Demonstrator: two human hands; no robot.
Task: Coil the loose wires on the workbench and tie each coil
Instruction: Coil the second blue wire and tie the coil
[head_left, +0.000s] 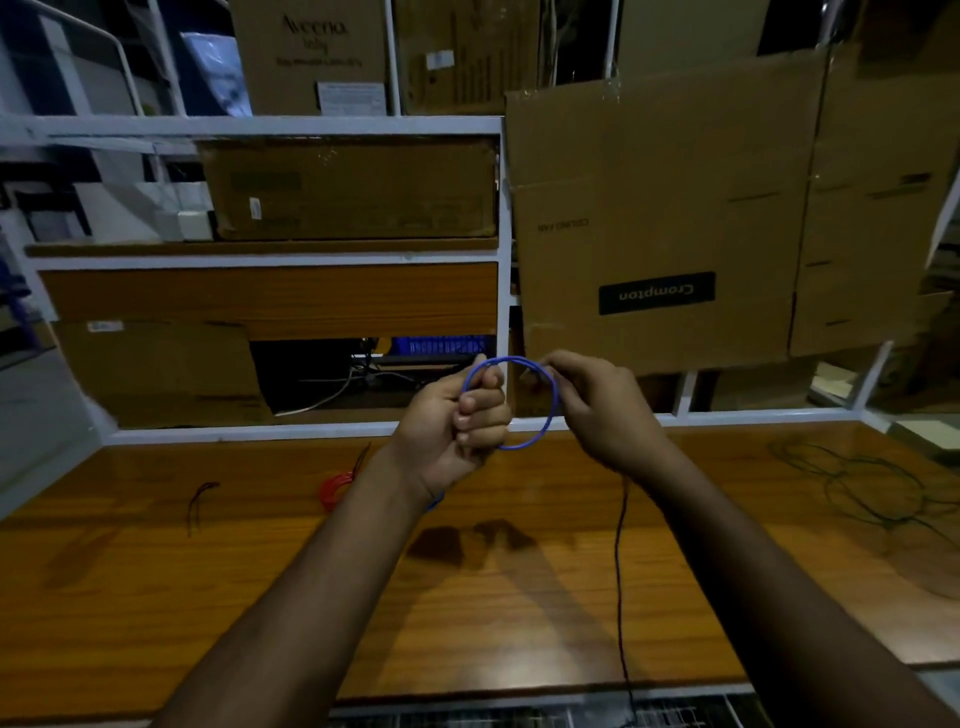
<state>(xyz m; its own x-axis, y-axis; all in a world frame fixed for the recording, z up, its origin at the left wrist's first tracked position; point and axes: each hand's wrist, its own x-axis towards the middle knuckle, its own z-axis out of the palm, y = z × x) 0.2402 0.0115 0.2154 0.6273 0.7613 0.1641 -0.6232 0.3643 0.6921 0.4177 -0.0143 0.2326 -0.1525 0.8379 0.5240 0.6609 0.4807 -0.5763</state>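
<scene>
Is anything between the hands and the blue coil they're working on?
Nothing visible. The left hand grips the blue coil and the right hand pinches its top, both above the workbench.

The dark wire (619, 561) runs off the bottom edge, its upper end hidden behind the right hand (597, 405).
</scene>
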